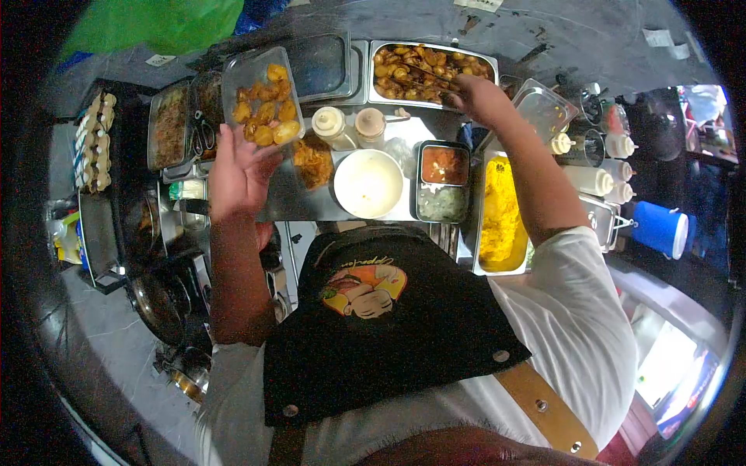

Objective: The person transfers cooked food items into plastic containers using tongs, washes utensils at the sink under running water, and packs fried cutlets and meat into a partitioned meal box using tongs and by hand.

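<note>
In left hand, gripped by its near end: clear plastic box, beyond and left of round white bowl, long axis running forward; inside, glossy browned potatoes. In right hand, gripped: thin tongs, pointing left into metal tray of saucy potatoes, beyond bowl.

A fisheye curve bends my view into a black rim. Glare whitens the bowl at twelve o'clock and the counter toward one; a panel burns out near four. My left forearm darkens in grainy shadow toward eight.
</note>
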A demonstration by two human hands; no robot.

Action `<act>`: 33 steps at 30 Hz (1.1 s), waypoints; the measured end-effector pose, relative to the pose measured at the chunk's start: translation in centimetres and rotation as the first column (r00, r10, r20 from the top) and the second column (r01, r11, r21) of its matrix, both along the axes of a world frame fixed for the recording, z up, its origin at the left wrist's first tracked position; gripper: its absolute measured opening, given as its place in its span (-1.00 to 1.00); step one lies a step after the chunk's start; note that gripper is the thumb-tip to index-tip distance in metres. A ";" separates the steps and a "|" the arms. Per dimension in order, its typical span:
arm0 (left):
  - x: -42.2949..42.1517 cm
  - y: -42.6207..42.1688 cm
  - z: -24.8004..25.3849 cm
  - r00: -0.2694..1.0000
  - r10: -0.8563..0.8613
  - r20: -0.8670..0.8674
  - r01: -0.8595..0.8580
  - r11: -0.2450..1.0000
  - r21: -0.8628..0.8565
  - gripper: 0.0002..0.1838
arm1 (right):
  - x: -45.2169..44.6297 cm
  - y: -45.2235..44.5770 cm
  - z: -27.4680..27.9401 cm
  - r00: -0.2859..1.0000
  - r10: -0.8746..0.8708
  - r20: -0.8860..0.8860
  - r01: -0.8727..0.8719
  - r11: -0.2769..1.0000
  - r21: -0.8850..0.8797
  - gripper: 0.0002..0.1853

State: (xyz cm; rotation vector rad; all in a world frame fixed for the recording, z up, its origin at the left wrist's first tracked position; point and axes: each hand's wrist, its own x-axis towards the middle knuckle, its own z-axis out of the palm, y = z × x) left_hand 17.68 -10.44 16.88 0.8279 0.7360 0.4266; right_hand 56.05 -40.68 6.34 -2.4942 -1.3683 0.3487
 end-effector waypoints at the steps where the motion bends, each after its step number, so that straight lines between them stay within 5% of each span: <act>1: -0.1 0.1 -0.2 1.000 -0.005 0.020 0.005 1.000 -0.010 -0.35 | 0.0 0.3 -0.1 1.000 0.003 0.004 -0.003 1.000 0.004 -0.58; 10: -0.6 0.2 0.5 1.000 0.020 -0.018 -0.020 0.999 0.025 -0.35 | -0.7 2.4 3.3 0.992 -0.078 -0.096 0.050 0.962 -0.267 -0.41; 16: -0.2 0.5 0.4 0.995 0.060 -0.074 -0.058 0.998 0.022 -0.39 | -0.2 2.2 0.7 0.977 -0.108 -0.184 0.086 0.988 -0.125 -0.39; 21: 0.7 -0.1 0.9 0.999 0.035 -0.024 -0.035 0.999 0.006 -0.37 | -1.9 3.7 1.1 0.985 -0.153 -0.083 0.138 0.977 -0.161 -0.44; 25: 0.6 0.3 0.7 0.996 0.030 -0.086 -0.029 0.999 0.014 -0.38 | -0.1 2.3 2.3 0.936 -0.153 -0.317 0.089 0.974 -0.208 -0.44; 28: 0.9 0.3 0.2 0.998 0.025 -0.056 -0.023 0.999 0.027 -0.37 | -0.8 2.9 0.7 0.977 -0.155 -0.150 0.114 0.962 -0.247 -0.44; 33: 1.2 0.1 1.0 0.999 -0.005 -0.054 0.006 1.000 0.014 -0.36 | 0.7 1.3 -1.3 0.823 -0.237 -0.516 0.217 0.971 -0.099 -0.48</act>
